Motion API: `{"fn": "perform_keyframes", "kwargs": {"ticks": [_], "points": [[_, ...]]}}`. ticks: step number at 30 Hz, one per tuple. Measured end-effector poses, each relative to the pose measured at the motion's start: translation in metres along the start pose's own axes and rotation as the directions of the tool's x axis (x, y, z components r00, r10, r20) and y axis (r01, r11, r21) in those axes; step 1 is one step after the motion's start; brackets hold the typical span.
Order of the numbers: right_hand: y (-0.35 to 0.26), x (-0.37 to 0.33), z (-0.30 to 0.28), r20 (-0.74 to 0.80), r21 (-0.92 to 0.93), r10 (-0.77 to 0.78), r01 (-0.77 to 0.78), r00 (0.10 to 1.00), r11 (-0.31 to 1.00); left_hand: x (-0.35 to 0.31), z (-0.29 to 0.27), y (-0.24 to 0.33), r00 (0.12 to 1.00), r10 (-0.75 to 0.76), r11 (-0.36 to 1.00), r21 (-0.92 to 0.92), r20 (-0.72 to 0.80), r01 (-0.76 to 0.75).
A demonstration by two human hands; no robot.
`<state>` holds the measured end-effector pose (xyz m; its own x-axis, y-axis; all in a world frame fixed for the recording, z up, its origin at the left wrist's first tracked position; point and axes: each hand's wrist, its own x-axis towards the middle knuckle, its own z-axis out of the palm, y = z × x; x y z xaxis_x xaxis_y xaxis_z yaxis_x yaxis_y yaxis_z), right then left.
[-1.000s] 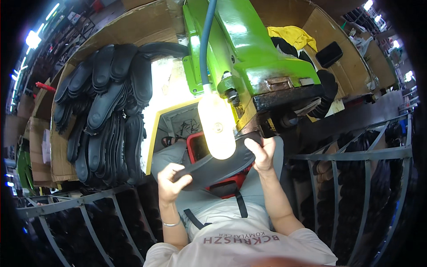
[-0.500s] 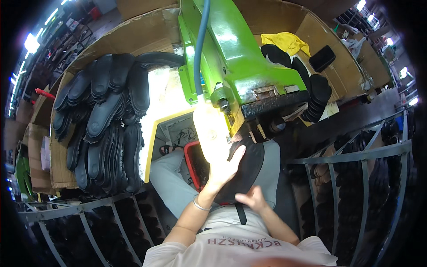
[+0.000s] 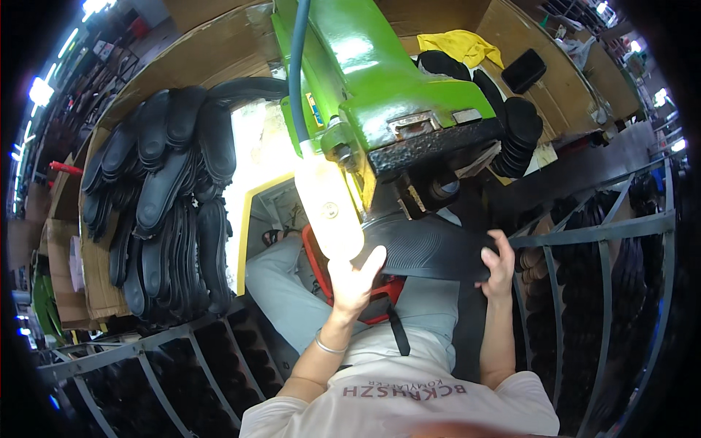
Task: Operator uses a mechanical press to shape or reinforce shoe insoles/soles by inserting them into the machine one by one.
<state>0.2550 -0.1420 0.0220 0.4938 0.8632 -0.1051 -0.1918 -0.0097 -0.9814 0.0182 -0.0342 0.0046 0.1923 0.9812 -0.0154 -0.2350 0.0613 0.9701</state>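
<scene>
A black shoe sole [image 3: 431, 249] with fine curved ridges lies sideways between my hands, under the head of a green machine [image 3: 409, 102]. My left hand [image 3: 352, 286] grips its left end, thumb raised; a bright white lamp [image 3: 330, 208] hides most of those fingers. At the other end my right hand [image 3: 499, 269] pinches the sole's edge between curled fingers and thumb. The sole's left part is close beneath the machine's black lower block [image 3: 438, 150]; whether they touch I cannot tell.
Stacks of black soles [image 3: 164, 197] fill the left side of a cardboard box [image 3: 98, 277]; more soles [image 3: 520, 135] lie right of the machine. A yellow cloth [image 3: 464, 48] is behind them. Below is a red bin [image 3: 314, 255]. Metal racks [image 3: 595, 237] flank both sides.
The sole has turned from hanging steeply to lying sideways. My right hand has moved up and right from near my waist and taken its right end. The view has shifted slightly.
</scene>
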Motion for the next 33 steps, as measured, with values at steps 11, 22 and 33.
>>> {"fn": "perform_keyframes", "kwargs": {"ticks": [11,22,33], "points": [[0.096,-0.010,0.005,0.403,0.077,0.291,-0.350,0.867,0.934,0.013,0.003,0.004,0.990,0.136,0.973,0.182,0.039,-0.141],[0.084,-0.092,0.028,0.157,0.263,0.247,-0.282,0.956,0.923,0.032,0.012,-0.040,0.965,0.257,0.842,0.480,0.046,-0.247],[0.000,0.027,0.004,-0.030,0.082,-0.014,0.017,0.999,0.996,0.018,-0.015,-0.010,0.984,0.143,0.925,0.340,0.107,-0.171]]}}
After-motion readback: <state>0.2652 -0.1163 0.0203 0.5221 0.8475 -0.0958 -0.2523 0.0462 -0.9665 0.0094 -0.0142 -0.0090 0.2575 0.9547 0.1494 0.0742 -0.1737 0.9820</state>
